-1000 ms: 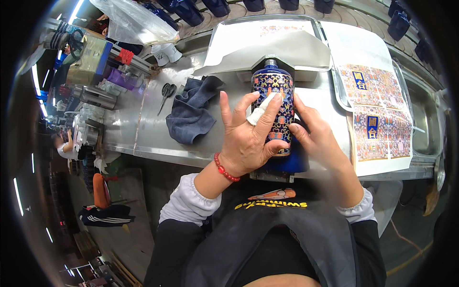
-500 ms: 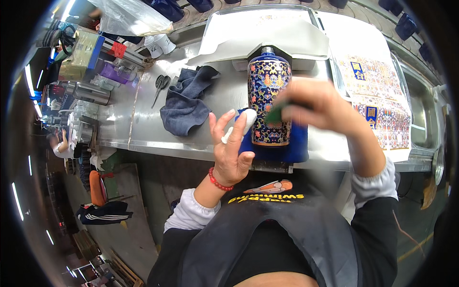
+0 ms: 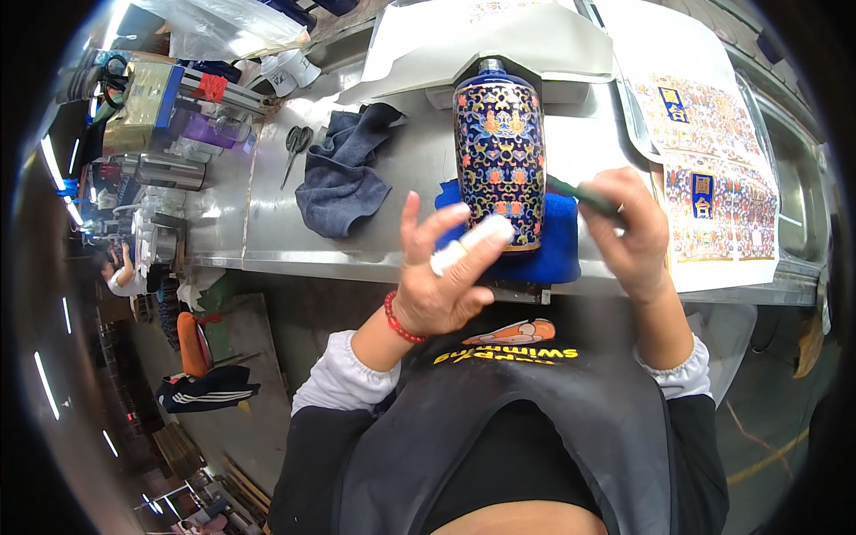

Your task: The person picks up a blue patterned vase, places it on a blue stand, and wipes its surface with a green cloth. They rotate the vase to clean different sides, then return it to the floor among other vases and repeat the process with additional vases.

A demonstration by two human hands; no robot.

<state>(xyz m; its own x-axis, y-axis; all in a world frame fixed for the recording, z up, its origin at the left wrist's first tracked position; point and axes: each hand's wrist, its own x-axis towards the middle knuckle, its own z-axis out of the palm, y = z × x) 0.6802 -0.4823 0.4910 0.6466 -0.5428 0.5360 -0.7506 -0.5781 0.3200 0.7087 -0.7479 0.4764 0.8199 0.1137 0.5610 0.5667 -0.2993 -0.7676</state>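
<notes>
floral-patterned blue bottle (image 3: 501,147) lies with lower end on blue cloth (image 3: 562,245). left hand (image 3: 441,281) has fingers spread over its base, contact unclear; right hand (image 3: 637,236) grips blurred dark green tool (image 3: 599,204) beside it.

Bare steel (image 3: 423,152) leaves room between bottle (image 3: 501,169) and grey cloth (image 3: 343,183); paper (image 3: 571,61) blocks behind.

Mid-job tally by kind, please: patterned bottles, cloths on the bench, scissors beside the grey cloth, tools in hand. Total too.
Patterned bottle: 1
Cloths, grey cloth and blue cloth: 2
Scissors: 1
Dark green tool, right hand: 1
Total: 5
</notes>
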